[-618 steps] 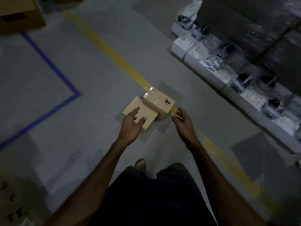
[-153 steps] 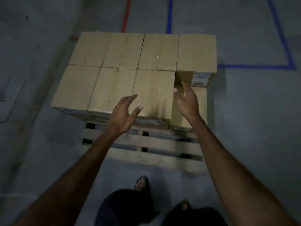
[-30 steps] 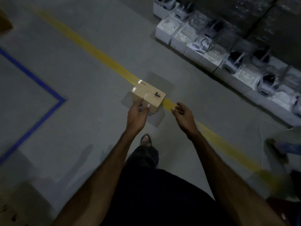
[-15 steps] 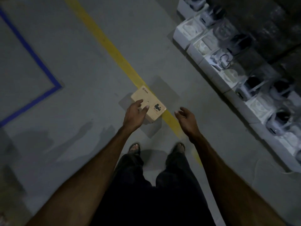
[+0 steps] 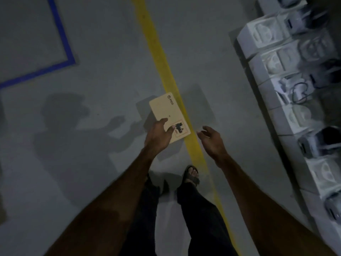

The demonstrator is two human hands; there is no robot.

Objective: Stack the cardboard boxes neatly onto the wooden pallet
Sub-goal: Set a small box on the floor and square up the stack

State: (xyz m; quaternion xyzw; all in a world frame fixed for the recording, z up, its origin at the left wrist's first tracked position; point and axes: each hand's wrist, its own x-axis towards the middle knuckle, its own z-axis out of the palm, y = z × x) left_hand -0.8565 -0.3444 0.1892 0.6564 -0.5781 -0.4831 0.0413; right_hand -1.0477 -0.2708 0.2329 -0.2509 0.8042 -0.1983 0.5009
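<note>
Reaching down, our left hand (image 5: 157, 137) rests on the box (image 5: 168, 116), fingers loose; our right hand (image 5: 212, 139) hovers beside it, spread, above the grey floor (image 5: 103, 89) with its yellow line (image 5: 158, 52).

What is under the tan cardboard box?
Grey floor and the yellow line along the tan cardboard box's right edge. The left hand covers its near corner; underneath is hidden.
</note>
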